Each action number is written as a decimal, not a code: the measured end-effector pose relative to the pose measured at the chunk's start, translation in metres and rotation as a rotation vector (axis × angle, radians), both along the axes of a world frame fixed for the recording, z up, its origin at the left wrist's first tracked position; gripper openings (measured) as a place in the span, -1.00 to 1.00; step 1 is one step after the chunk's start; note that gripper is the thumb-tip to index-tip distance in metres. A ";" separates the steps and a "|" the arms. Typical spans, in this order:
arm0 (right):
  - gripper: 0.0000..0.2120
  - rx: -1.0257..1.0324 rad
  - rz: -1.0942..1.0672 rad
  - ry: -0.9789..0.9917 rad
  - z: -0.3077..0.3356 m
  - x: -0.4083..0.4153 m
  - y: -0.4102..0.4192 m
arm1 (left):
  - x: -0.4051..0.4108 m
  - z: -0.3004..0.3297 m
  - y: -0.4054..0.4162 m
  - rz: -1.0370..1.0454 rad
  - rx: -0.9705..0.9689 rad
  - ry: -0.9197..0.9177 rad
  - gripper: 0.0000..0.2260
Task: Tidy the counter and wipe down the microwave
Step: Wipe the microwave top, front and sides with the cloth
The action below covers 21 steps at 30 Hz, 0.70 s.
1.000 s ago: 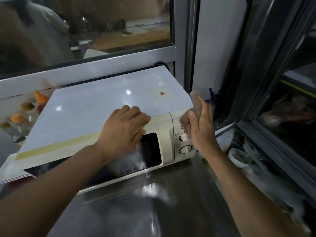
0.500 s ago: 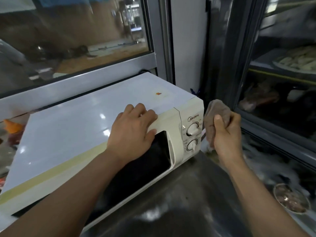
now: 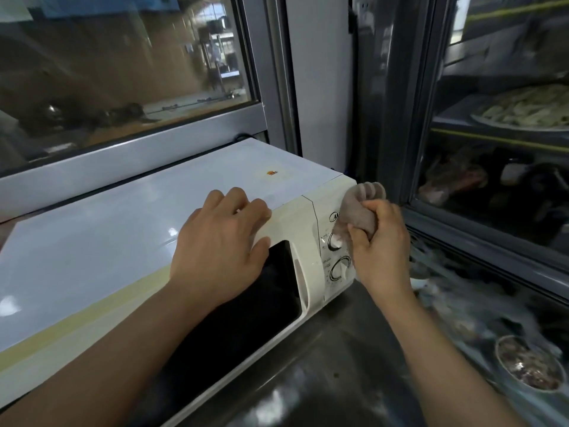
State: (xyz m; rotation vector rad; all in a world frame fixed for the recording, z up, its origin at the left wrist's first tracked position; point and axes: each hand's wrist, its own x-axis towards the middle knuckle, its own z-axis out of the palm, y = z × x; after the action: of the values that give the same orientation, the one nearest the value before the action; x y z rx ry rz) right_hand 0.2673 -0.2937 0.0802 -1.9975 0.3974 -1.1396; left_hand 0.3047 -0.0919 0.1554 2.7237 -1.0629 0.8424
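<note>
Wiping the microwave's control panel

Left hand point(image 3: 221, 241), fingers relaxed, steadies the microwave point(image 3: 154, 217); right hand point(image 3: 380, 241) clenches the cloth point(image 3: 358, 208): best rub lightly around the dials point(image 3: 334, 241).

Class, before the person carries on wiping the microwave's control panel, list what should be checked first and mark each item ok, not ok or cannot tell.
1. Cloth gripped firmly: ok, the right hand is curled round it.
2. Cloth on the panel: ok, it lies against the upper dial.
3. Microwave steadied: ok, the left hand rests flat on its top front edge.
4. Door closed: ok, it looks flush with the front.
5. Lower dial within reach: ok, it is uncovered, just below the cloth.
6. Microwave switched off: cannot tell, the dial marks are too small to read.
</note>
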 end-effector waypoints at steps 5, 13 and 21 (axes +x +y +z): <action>-0.81 -0.164 0.078 0.053 0.001 -0.007 0.017 | 0.000 -0.001 0.000 0.006 0.009 -0.011 -0.76; -0.83 -0.274 0.164 0.095 0.008 0.001 -0.022 | 0.001 0.000 -0.001 0.023 0.001 -0.005 -0.70; -0.81 -0.154 0.089 0.046 0.003 0.009 -0.003 | 0.001 -0.001 -0.002 0.017 -0.009 -0.009 -0.76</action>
State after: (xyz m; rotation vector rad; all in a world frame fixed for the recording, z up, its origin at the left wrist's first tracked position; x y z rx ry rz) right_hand 0.2760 -0.2972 0.0835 -2.1558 0.2470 -1.0987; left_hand 0.3053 -0.0935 0.1540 2.7283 -1.0359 0.8604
